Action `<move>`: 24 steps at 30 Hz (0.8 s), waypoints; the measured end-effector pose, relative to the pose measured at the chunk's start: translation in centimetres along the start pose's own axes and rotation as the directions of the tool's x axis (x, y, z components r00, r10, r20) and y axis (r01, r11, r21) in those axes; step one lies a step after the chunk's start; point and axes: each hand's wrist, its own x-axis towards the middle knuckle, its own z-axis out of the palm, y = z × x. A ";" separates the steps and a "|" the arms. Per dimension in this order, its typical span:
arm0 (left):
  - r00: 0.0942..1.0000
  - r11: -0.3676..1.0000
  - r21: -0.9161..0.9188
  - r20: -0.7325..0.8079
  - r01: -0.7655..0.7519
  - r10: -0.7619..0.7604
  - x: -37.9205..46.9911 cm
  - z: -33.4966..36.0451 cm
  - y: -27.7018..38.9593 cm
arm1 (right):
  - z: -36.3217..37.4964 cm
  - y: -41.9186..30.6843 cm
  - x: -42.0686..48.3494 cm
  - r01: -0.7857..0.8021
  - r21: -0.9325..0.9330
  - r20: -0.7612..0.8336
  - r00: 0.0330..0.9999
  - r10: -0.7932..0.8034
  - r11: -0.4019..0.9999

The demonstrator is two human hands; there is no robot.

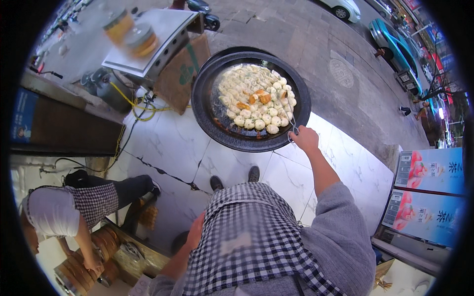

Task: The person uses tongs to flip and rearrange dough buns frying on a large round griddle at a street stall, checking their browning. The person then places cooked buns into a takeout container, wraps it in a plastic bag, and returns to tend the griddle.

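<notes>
A large round black pan (202,111) stands before me, filled with white round buns (260,124) along its near and right side and pale dumplings (237,79) behind them. Several orange-brown fried pieces (265,98) lie on top near the middle. My right hand (305,138) holds the looped handle of metal tongs (291,117) at the pan's near right rim, the tongs' far end among the buns. My left hand (195,231) hangs at my left side against the checked apron (255,222); its fingers are partly hidden, and whether it holds anything does not show.
At the left a co-worker in a checked apron (97,201) bends over bamboo steamers (76,272). A metal-topped stand (166,31), gas cylinders (111,90) and a yellow hose (124,97) stand beyond. Printed cartons (426,172) are stacked at the right; parked vehicles (398,50) line the street.
</notes>
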 end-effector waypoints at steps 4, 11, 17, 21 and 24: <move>0.999 0.999 -0.021 -0.021 -0.039 0.038 -0.7 1.2 -1.2 | -0.1 -0.8 0.8 0.071 -0.090 0.061 0.996 -0.066 0.993; 0.999 0.992 -0.113 -0.016 -0.052 0.050 0.0 2.1 -4.1 | -0.5 0.1 -0.4 0.092 -0.083 0.044 0.995 -0.089 0.992; 0.994 0.974 -0.198 -0.042 -0.112 0.106 0.5 1.3 -4.7 | -3.0 -0.2 -5.5 -0.268 0.621 0.314 0.946 0.080 0.736; 0.992 0.976 -0.177 -0.012 -0.127 0.127 0.7 0.8 -3.6 | -5.0 -1.9 -7.9 -0.649 0.739 0.666 0.744 -0.048 0.182; 0.988 0.989 -0.016 0.023 -0.150 0.150 0.7 0.6 -2.8 | -5.7 -2.3 -7.7 -0.780 0.609 0.792 0.607 -0.064 0.144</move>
